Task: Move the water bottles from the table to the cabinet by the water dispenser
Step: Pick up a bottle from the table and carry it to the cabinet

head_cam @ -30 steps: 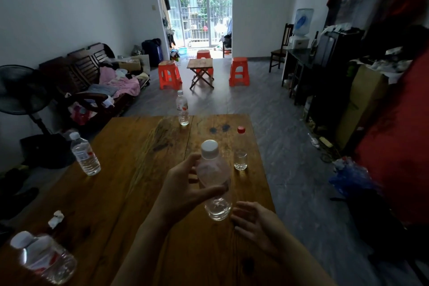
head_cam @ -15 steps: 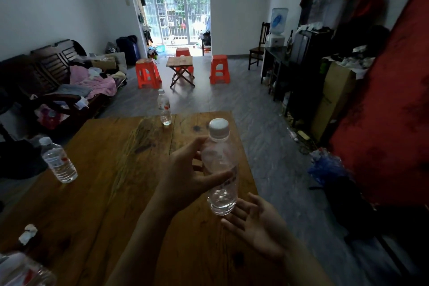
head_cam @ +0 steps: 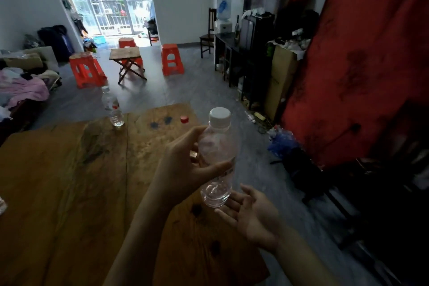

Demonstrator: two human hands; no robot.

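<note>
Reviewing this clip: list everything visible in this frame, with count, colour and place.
Held bottle: 1, clear with white cap, in the left hand above the table's right edge.
Standing bottle: 1, clear with white cap, far edge of the table.
Bottle cap: 1, red, far right part of the table.
Table: 1, brown wood, foreground.
Stools: 3, orange, around the folding table.
Folding table: 1, wood, mid-room.
Water dispenser: 1, white and blue, on the cabinet.
Cabinet: 1, dark, right wall.
Chair: 1, dark, beside the cabinet.
Left hand: grips the held bottle.
Right hand: open, palm up under the bottle's base.
</note>
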